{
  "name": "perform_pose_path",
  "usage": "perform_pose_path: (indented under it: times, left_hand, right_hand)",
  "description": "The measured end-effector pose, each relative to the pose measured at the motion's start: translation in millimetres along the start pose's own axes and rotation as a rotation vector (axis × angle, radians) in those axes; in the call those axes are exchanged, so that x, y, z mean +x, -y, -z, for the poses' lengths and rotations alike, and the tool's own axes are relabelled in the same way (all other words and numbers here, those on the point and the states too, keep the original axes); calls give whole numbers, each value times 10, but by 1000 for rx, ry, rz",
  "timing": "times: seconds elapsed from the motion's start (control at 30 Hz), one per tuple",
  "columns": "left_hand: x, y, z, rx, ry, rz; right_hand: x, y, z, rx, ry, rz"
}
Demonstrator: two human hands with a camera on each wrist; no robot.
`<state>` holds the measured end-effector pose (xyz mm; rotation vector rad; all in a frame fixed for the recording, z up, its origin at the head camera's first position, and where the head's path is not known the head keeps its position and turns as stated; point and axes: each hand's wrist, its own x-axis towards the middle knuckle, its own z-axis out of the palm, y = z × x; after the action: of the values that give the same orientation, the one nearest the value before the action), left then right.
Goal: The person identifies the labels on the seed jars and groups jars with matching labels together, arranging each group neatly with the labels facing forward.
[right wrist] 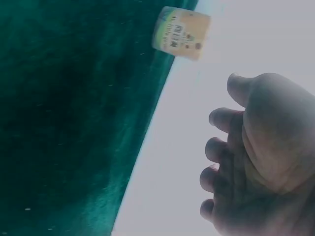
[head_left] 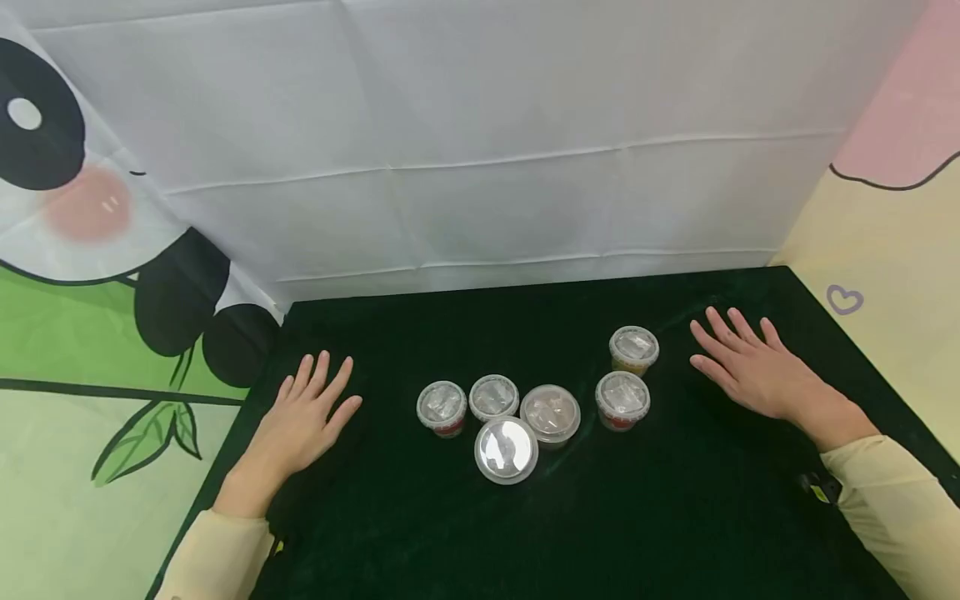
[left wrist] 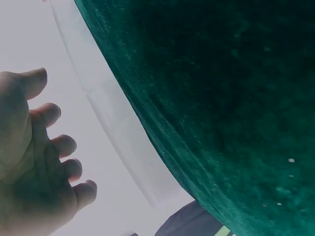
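Observation:
My left hand (head_left: 300, 421) is held palm down at the left of the dark green cloth, fingers straight and spread, holding nothing. On the right, my right hand (head_left: 761, 371) is spread the same way and also holds nothing. Nearest to it are two small lidded tubs, a yellowish one (head_left: 634, 350) behind a reddish one (head_left: 622, 402). Toward the middle sit a tub with a red base (head_left: 441, 408), two clear-lidded tubs (head_left: 494, 397) (head_left: 551, 414) and a shiny-lidded one (head_left: 506, 450) in front. In the right wrist view, a tub (right wrist: 181, 33) shows a printed label.
Dark green cloth (head_left: 420, 542) covers the table. A white sheet (head_left: 480, 200) hangs behind it. Printed cartoon fabric (head_left: 60, 333) stands at the left, and a cream and pink one (head_left: 892, 242) at the right.

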<state>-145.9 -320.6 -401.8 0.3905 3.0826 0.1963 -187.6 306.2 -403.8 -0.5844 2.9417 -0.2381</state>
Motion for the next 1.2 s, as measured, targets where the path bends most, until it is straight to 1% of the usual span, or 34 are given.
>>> perform_pose_path:
  times: [0.13,0.27,0.43,0.57,0.63,0.7,0.8,0.87,0.93,1.0,1.07,1.13,1.2]
  left_hand:
    - [44,-27,57,12,-6,-13]
    - [79,-55,83,23,-11,-36]
    - [76,-122,129,33,2,-54]
    - [98,-196,205,23,-9,-80]
    - [108,-260,251,10,-7,-98]
    - [106,-331,292,-8,2,-115]
    - [96,-447,337,-34,8,-147]
    - [83,-531,339,-57,8,-176]
    - [59,-618,326,-86,2,-214]
    - [20,-714,292,-114,-3,-261]
    - [-22,-819,248,-143,-32,-317]
    - [-63,-934,183,-161,-66,-378]
    - [-110,-1053,97,-185,-79,-428]
  right_hand:
    - [49,92,100,-29,-15,15]
    - [54,185,193,-48,-34,38]
    - [32,340,249,-41,-50,98]
    - [76,481,293,-41,-78,142]
    - [99,553,321,-24,-89,169]
    - [113,643,343,27,-91,197]
    - [124,783,358,140,-87,256]
    - [118,874,355,220,-85,303]
    - [100,957,330,270,-83,352]
    - [61,1042,290,306,-73,384]
    - [15,1118,226,333,-74,411]
    - [-28,1194,155,373,-71,443]
    - [-72,1276,79,427,-51,473]
